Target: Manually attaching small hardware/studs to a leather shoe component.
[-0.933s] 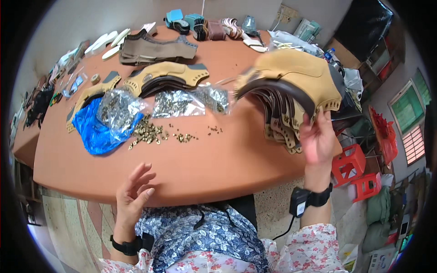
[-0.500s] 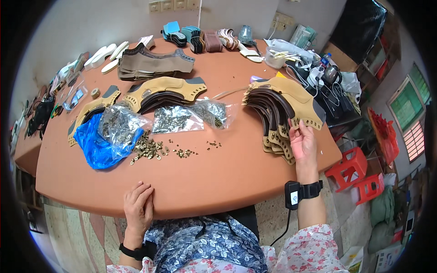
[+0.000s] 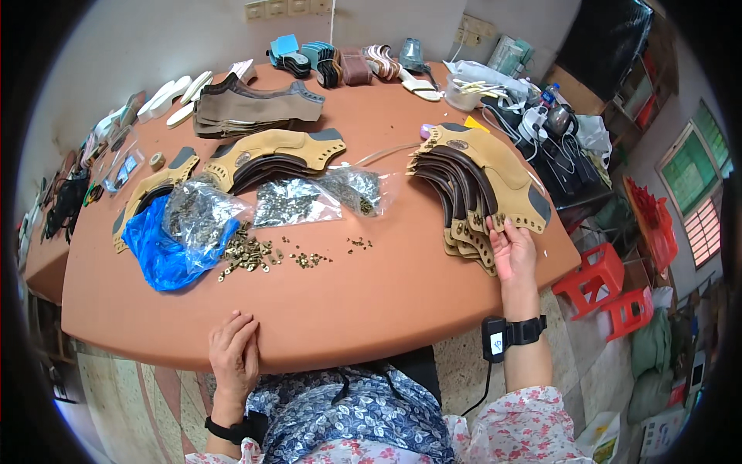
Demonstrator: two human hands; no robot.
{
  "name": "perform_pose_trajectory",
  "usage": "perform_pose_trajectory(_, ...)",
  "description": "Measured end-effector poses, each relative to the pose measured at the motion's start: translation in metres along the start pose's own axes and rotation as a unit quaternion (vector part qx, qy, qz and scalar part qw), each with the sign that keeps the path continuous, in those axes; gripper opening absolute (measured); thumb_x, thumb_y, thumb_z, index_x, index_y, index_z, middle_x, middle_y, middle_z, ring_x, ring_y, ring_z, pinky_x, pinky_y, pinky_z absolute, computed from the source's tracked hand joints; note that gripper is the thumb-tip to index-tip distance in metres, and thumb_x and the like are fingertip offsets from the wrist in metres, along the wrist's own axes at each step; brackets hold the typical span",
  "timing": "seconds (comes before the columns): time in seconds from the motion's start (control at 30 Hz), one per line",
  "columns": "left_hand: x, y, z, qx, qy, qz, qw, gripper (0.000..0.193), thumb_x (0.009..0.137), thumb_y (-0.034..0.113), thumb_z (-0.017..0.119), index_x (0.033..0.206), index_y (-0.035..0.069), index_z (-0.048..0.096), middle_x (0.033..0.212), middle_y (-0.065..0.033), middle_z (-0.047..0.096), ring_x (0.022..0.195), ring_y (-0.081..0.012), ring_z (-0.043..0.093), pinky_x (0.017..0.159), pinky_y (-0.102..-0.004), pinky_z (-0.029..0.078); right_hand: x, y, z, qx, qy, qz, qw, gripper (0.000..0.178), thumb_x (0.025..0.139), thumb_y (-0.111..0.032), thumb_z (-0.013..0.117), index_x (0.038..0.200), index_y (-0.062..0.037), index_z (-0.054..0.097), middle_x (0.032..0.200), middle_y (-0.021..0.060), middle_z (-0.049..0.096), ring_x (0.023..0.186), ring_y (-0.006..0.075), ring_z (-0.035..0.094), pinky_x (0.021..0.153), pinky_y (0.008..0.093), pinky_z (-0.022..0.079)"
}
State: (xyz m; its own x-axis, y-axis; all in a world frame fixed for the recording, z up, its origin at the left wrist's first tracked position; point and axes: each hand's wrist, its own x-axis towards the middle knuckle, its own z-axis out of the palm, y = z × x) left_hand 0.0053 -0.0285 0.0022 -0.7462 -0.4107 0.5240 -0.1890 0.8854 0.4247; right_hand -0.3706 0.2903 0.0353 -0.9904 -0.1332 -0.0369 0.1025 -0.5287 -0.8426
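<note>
From the head view we see the right hand [image 3: 512, 251] at the right side of the round brown table [image 3: 371, 301], its fingers lying flat and loose on the near end of a fanned stack of tan and dark brown shoe uppers [image 3: 475, 185]; the fingertips touch the lowest tabs of the stack, but we cannot tell for sure whether they pinch a piece or merely rest on it. The stack spreads away from that hand toward the far side, its tan top piece lying uppermost. Our left hand [image 3: 234, 352] sits well apart from the stack, at the near edge of the table, palm down with fingers relaxed and holding nothing. Between the two hands, farther in, small brass eyelets [image 3: 255, 254] lie scattered loose on the tabletop, just beside a blue plastic bag [image 3: 154, 247] and a clear bag of metal pieces [image 3: 197, 216] on the left. Two more clear bags [image 3: 297, 203] lie toward the middle, near a second stack of tan uppers [image 3: 270, 151]. Farther off a grey-brown stack of uppers [image 3: 255, 108] lies on the left, and red plastic stools [image 3: 595, 278] stand on the floor at the right, beyond the right wrist with its black wrist device [image 3: 510, 334].
</note>
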Motion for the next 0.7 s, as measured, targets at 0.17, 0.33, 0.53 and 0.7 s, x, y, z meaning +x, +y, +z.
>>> perform_pose_trajectory(0.17,-0.002,-0.001,-0.001,0.003,-0.005,-0.005,1.000,0.021,0.085,-0.003,0.065,0.104,0.003,0.072,0.113,-0.0118,0.071,0.117,-0.0327,0.064,0.099,-0.0431,0.045,-0.005,0.002,-0.003,-0.012,0.002,0.018,1.000,0.017,0.099,-0.009,0.064,0.114,-0.0031,0.058,0.102,0.0107,0.071,0.086,0.0232,0.073,0.067,0.0283,0.060)
perform_pose_trajectory(0.33,-0.001,0.000,0.000,0.001,-0.006,-0.003,1.000,0.020,0.086,-0.003,0.064,0.104,0.003,0.072,0.113,-0.0119,0.071,0.118,-0.0329,0.063,0.100,-0.0433,0.045,-0.010,-0.002,0.000,-0.014,0.013,0.018,1.000,0.014,0.099,-0.009,0.064,0.110,-0.0051,0.059,0.097,0.0073,0.071,0.081,0.0196,0.072,0.061,0.0255,0.056)
perform_pose_trajectory(0.53,0.001,0.000,0.001,0.007,-0.009,0.000,1.000,0.020,0.087,-0.002,0.064,0.104,0.003,0.072,0.113,-0.0116,0.071,0.118,-0.0330,0.063,0.100,-0.0435,0.045,-0.009,0.001,-0.004,-0.065,0.030,0.012,0.997,0.011,0.098,-0.012,0.067,0.105,-0.0065,0.062,0.092,0.0056,0.070,0.074,0.0160,0.070,0.059,0.0226,0.053)
perform_pose_trajectory(0.7,-0.001,-0.002,0.000,0.004,-0.008,0.004,1.000,0.020,0.087,-0.002,0.065,0.105,0.004,0.072,0.113,-0.0116,0.071,0.118,-0.0329,0.064,0.098,-0.0435,0.046,-0.012,0.000,-0.009,-0.094,0.034,0.022,0.995,0.014,0.097,-0.018,0.070,0.099,-0.0058,0.064,0.083,0.0051,0.070,0.067,0.0138,0.069,0.055,0.0214,0.050)
